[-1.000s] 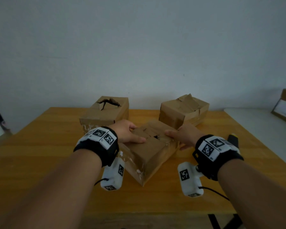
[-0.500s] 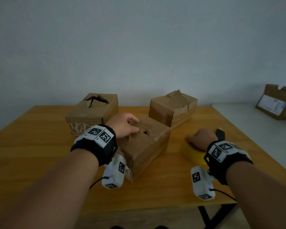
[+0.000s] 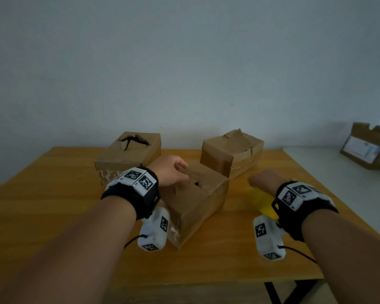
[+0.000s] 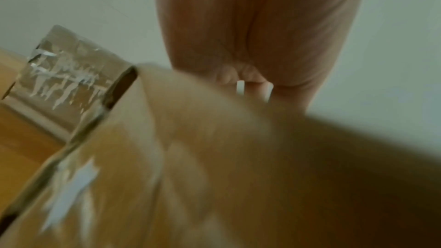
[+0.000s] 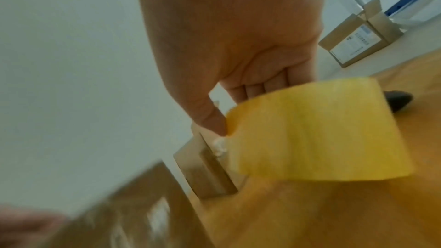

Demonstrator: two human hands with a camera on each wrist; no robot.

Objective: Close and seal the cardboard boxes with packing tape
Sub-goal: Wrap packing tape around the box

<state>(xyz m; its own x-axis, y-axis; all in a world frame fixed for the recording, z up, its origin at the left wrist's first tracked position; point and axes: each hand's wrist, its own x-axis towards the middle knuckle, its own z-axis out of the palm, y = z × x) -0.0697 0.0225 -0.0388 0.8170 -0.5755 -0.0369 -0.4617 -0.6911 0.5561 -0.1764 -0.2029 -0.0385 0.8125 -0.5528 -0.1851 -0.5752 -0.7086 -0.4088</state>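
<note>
The near cardboard box (image 3: 198, 205) stands skewed in the middle of the wooden table (image 3: 53, 205), its top flaps folded down with a small dark gap between them. My left hand (image 3: 173, 172) rests on top of that box with its fingers on the flaps; the left wrist view is blurred and shows the palm (image 4: 250, 35) above the box (image 4: 214, 157). To the right of the box, my right hand (image 3: 261, 179) grips a yellow roll of packing tape (image 3: 260, 199). In the right wrist view, thumb and fingers (image 5: 253, 90) close over the roll (image 5: 322, 129).
Two more worn cardboard boxes stand at the back, one at the left (image 3: 132, 154) with a torn top and one at the right (image 3: 230, 154). A dark tool (image 5: 398, 101) lies beyond the tape. An open labelled box (image 3: 369, 145) sits on the white surface at the far right.
My right hand left the near box, moved right and took hold of the yellow tape roll. The left hand stayed on the box top.
</note>
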